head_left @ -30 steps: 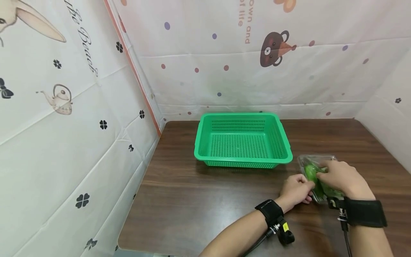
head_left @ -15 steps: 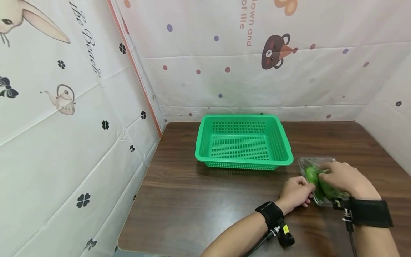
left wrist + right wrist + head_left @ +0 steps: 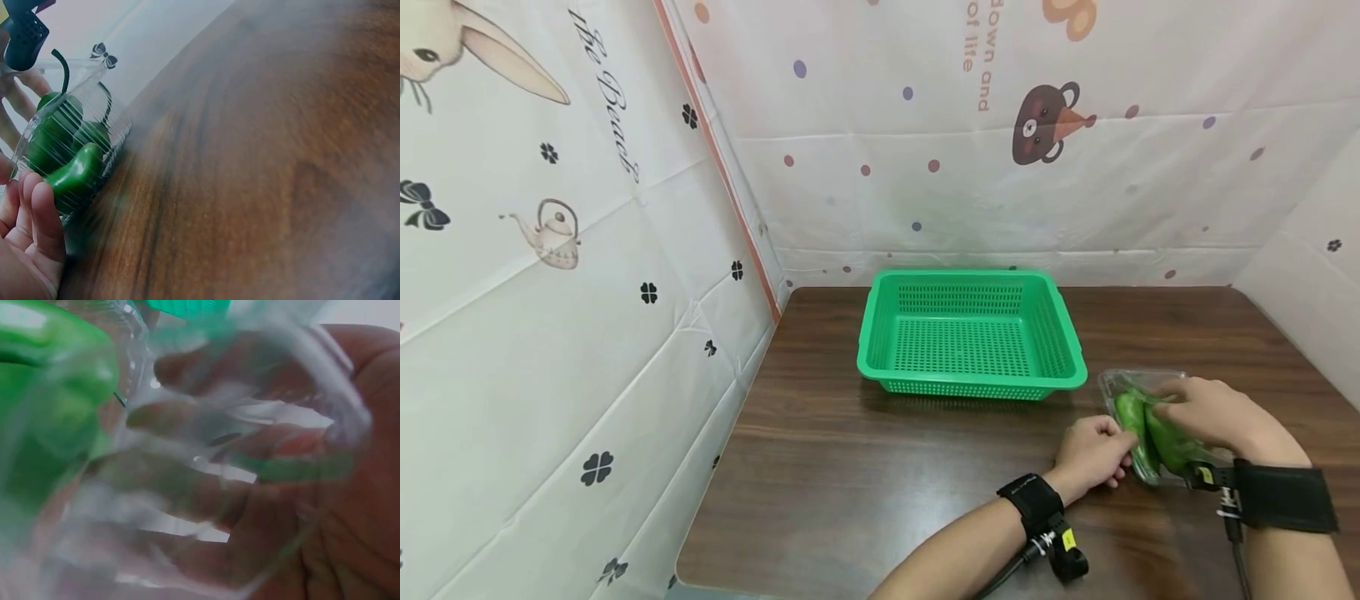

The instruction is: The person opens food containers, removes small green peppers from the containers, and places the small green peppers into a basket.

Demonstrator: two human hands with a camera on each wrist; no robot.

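A clear plastic box holding several green peppers stands on the table's right side. In the left wrist view, curved stems rise from the peppers behind the box's ribbed wall. My left hand holds the box's near left edge between thumb and fingers. Over the box's right part is my right hand, its extended fingers pointing left. A clear plastic flap or lid lies across that palm in the right wrist view. Blur and reflections hide exactly where the fingers touch it.
Left of the box, a green perforated basket stands at the back of the brown wooden table. Printed white sheets hang behind and beside the table. Each wrist wears a black strap with a cable.
My right hand has shifted slightly right across the box, and more of the green peppers shows. My left hand stays at the box's edge. The head view has tilted slightly.
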